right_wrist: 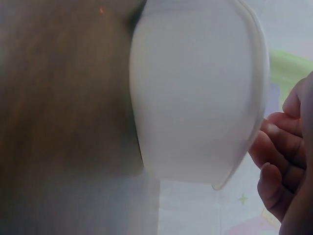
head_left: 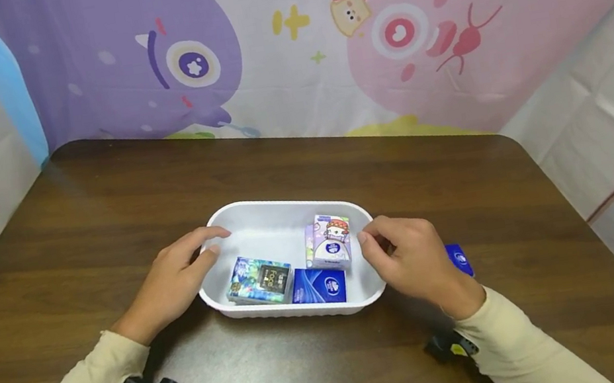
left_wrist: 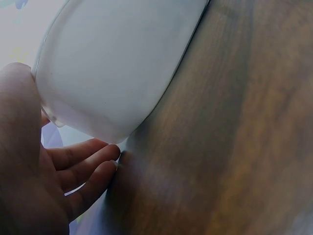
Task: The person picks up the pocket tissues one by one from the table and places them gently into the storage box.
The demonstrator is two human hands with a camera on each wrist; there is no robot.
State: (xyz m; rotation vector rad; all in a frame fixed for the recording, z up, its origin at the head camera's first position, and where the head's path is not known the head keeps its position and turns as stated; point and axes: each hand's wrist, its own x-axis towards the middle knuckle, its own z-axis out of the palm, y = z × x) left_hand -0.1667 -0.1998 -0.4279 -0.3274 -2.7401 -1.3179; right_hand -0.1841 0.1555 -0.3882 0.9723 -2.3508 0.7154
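A white plastic basin (head_left: pixel 280 212) stands on the table between both hands. In it lie a blue-green patterned tissue pack (head_left: pixel 259 279), a dark blue one (head_left: pixel 319 285) and a cartoon-print one (head_left: pixel 331 239) over another purple pack. My left hand (head_left: pixel 175 269) is at the basin's left end, thumb and index finger spread over the rim; the left wrist view shows the other fingers (left_wrist: pixel 90 171) fairly straight by the outer wall. At the right end, my right hand (head_left: pixel 408 256) hovers by the rim with loosely bent fingers (right_wrist: pixel 281 147) and no pack visible in them.
Another blue pack (head_left: pixel 460 259) lies on the brown wooden table (head_left: pixel 171 173) just right of my right hand, partly hidden by it. A cartoon-print cloth (head_left: pixel 289 80) hangs behind the table's far edge. Both wrists wear black straps with cameras.
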